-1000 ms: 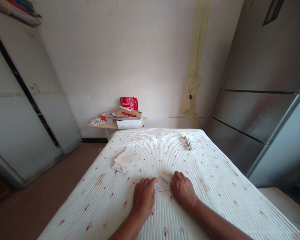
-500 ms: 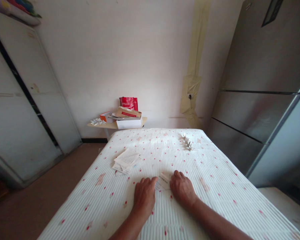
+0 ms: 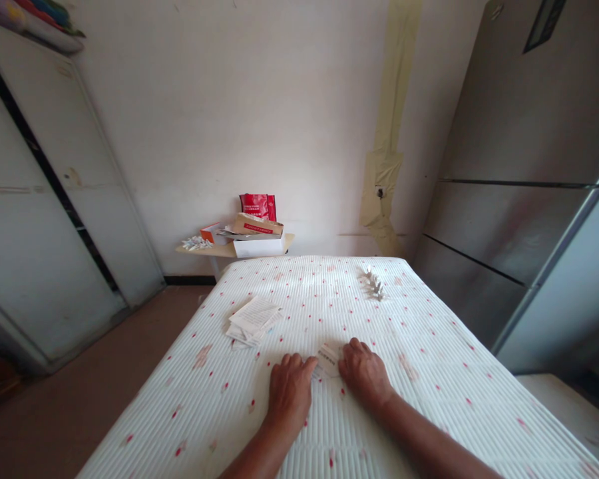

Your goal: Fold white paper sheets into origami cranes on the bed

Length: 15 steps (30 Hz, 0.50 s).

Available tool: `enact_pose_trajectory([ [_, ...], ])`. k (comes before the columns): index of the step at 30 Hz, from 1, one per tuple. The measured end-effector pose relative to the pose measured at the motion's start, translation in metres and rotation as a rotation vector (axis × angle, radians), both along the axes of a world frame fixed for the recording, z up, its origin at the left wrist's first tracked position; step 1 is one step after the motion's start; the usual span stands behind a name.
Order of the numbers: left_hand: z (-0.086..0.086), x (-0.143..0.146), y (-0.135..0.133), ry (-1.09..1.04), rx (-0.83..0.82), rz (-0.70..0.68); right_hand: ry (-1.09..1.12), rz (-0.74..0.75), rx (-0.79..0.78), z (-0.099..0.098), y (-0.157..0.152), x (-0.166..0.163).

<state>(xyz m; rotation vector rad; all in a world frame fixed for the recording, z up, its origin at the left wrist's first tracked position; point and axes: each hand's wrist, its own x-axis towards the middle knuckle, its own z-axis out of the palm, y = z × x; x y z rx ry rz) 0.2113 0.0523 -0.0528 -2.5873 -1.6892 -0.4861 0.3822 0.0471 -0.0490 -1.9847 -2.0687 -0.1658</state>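
Note:
Both my hands rest on a white bed cover with small red marks (image 3: 429, 372). Between them lies a small printed paper slip (image 3: 328, 359). My left hand (image 3: 289, 391) lies palm down, its thumb touching the slip's left edge. My right hand (image 3: 363, 371) has its fingers curled over the slip's right edge, pinching or pressing it. A loose stack of similar printed papers (image 3: 253, 319) lies to the left, further up the bed. A small pile of folded white pieces (image 3: 373, 283) sits near the far right of the bed.
A low wooden table (image 3: 219, 250) beyond the bed carries a white box (image 3: 257, 247), cardboard packs, a red bag (image 3: 257, 205) and more folded pieces. A grey cabinet (image 3: 44, 219) stands left, a large grey refrigerator (image 3: 519, 166) right. Brown floor (image 3: 70, 399) lies left of the bed.
The hands have shifted slightly up the bed and the slip between them has turned a little. Everything else is as before.

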Motion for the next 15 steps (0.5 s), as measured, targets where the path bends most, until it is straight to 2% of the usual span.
enact_pose_trajectory([
  [4,0.004,0.004,-0.001,-0.003,0.04,-0.009,0.084,0.002,0.044,-0.001,-0.001,0.005],
  [8,0.008,0.009,0.002,0.009,0.057,-0.085,0.262,0.103,0.077,0.001,-0.002,0.009],
  [11,0.006,0.01,0.009,-0.048,-0.007,-0.084,0.331,0.139,0.037,0.001,-0.003,0.005],
  [15,0.002,0.008,0.014,-0.156,-0.09,-0.028,0.368,0.073,-0.051,0.002,-0.003,-0.006],
])
